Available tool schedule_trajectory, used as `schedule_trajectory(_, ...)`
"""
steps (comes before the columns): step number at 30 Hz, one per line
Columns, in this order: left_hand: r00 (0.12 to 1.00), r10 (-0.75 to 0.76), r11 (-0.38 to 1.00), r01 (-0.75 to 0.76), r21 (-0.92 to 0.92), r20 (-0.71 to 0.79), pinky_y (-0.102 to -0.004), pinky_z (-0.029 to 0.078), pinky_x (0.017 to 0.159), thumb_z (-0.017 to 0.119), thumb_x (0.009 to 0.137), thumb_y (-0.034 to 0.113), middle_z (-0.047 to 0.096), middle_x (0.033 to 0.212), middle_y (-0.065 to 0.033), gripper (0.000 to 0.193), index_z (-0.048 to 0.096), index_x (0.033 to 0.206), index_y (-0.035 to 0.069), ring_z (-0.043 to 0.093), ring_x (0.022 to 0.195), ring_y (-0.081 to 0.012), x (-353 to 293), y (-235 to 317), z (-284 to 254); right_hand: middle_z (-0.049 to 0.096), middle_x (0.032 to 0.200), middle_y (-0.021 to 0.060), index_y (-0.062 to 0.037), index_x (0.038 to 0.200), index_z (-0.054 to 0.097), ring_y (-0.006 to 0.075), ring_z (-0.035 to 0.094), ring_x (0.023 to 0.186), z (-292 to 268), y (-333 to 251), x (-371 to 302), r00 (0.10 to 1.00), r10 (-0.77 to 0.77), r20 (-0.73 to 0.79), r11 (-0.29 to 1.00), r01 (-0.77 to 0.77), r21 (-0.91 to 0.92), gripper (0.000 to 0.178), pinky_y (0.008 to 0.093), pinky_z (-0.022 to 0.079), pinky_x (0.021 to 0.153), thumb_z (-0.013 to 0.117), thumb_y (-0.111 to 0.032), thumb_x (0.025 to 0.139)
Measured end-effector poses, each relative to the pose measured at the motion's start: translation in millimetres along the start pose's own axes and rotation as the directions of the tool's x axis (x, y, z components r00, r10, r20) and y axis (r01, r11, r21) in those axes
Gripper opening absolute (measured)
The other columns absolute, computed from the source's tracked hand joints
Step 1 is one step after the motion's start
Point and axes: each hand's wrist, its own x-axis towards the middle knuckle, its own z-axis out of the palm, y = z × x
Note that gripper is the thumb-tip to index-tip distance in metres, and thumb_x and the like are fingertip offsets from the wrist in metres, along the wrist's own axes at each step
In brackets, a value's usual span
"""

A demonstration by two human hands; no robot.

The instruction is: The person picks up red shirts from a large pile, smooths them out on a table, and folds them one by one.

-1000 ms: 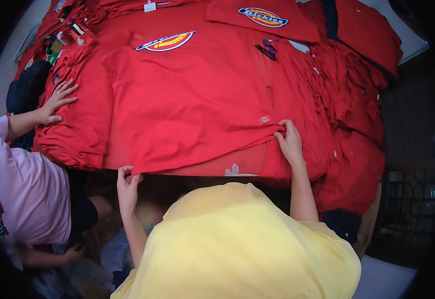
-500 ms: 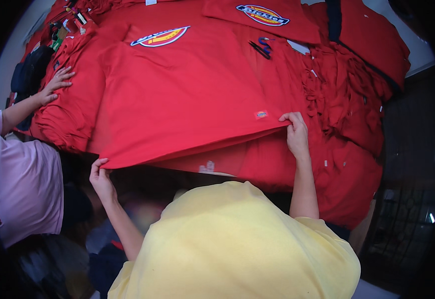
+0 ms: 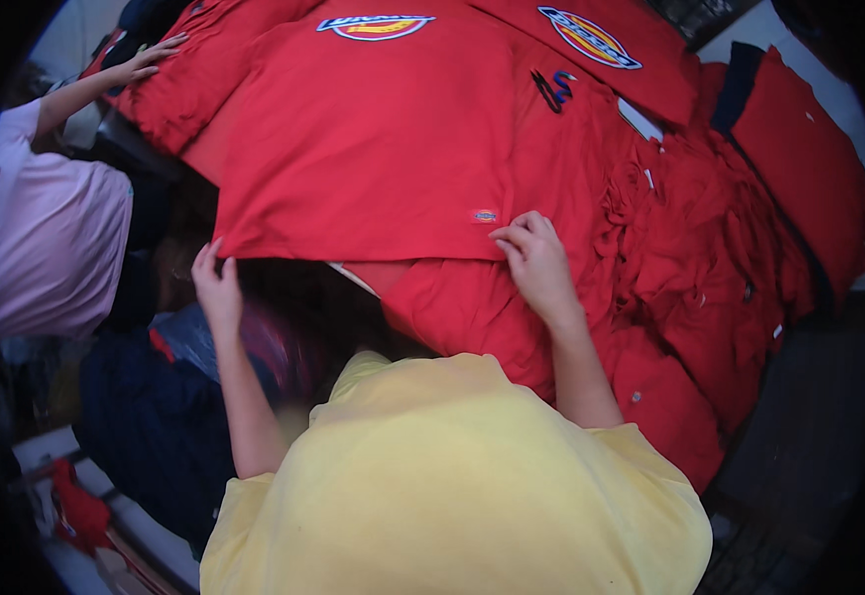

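Note:
A red shirt (image 3: 373,149) lies spread in front of me, with a colourful oval emblem towards its far end and a small label (image 3: 484,215) close to the near hem. My left hand (image 3: 218,293) pinches the left corner of that hem. At the hem's right corner, just below the small label, my right hand (image 3: 536,260) grips the cloth between thumb and fingers. The hem runs nearly straight between both hands, and its left part hangs over the table edge.
Thread snips (image 3: 551,91) with black and blue parts lie right of the shirt. A heap of red garments (image 3: 690,238) covers the right side, below another emblem-printed red garment (image 3: 596,50). At far left a co-worker's hand (image 3: 150,59) rests on red cloth. Dark fabric (image 3: 155,416) sits low on the left.
The hem has come down from a raised, slanted line to a flatter, level one. My hands are closer together, and the whole view has turned and shifted.

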Motion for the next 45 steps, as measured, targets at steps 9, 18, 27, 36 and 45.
schedule_trajectory(9,0.683,0.634,0.773,-0.575,-0.269,0.363,-0.0448,0.033,0.109,0.063,0.086,0.014,0.053,0.133,-0.0127,0.039,0.058,0.123,0.004,0.044,0.129,-0.0319,-93.3,211.0,90.5,0.058,0.090,0.0041,-0.0119,0.085,0.066,0.0251,0.055,0.086,52.6,1.1,-4.5,0.988,-0.153,0.001,0.978,0.151,-0.147,0.006,0.0395,0.042,0.074,0.068,-0.014,0.081)
schedule_trajectory(18,0.647,0.650,0.755,-0.611,-0.239,0.399,-0.0483,0.030,0.111,0.063,0.087,0.020,0.051,0.137,-0.0094,0.043,0.057,0.129,0.011,0.043,0.131,-0.0289,-112.7,191.7,110.8,0.063,0.086,0.0088,-0.0028,0.092,0.064,0.0205,0.062,0.080,41.9,37.7,5.6,0.989,0.136,0.058,0.894,-0.148,0.424,0.013,0.0324,0.046,0.072,0.064,-0.014,0.085)
schedule_trajectory(27,0.655,0.650,0.758,-0.599,-0.260,0.384,-0.0486,0.030,0.111,0.062,0.088,0.020,0.051,0.137,-0.0094,0.038,0.061,0.125,0.013,0.043,0.132,-0.0282,-112.2,192.4,111.2,0.056,0.073,0.0010,-0.0014,0.091,0.060,0.0089,0.050,0.069,31.8,46.9,1.4,0.959,0.258,0.112,0.648,-0.258,0.717,0.021,0.0268,0.041,0.063,0.057,-0.022,0.095)
schedule_trajectory(36,0.836,0.424,0.840,-0.218,-0.497,0.349,-0.0392,0.047,0.096,0.063,0.087,0.009,0.064,0.117,-0.0126,0.022,0.068,0.108,0.005,0.061,0.109,-0.0294,-100.0,180.2,87.7,0.056,0.067,0.0032,-0.0014,0.073,0.061,0.0132,0.053,0.065,-66.3,14.4,-7.5,0.781,-0.094,0.618,0.678,-0.404,0.614,0.039,0.0288,0.041,0.061,0.059,-0.034,0.094)
schedule_trajectory(45,0.866,-0.493,0.830,0.437,-0.347,-0.088,-0.0314,0.046,0.091,0.057,0.095,0.026,0.061,0.115,-0.0126,0.041,0.055,0.124,-0.003,0.060,0.103,-0.0205,51.2,-37.8,77.7,0.057,0.076,0.0136,0.0006,0.086,0.058,0.0243,0.055,0.069,3.9,27.0,10.3,0.964,0.265,0.005,0.960,-0.263,-0.102,0.032,0.0369,0.044,0.066,0.067,-0.030,0.086)
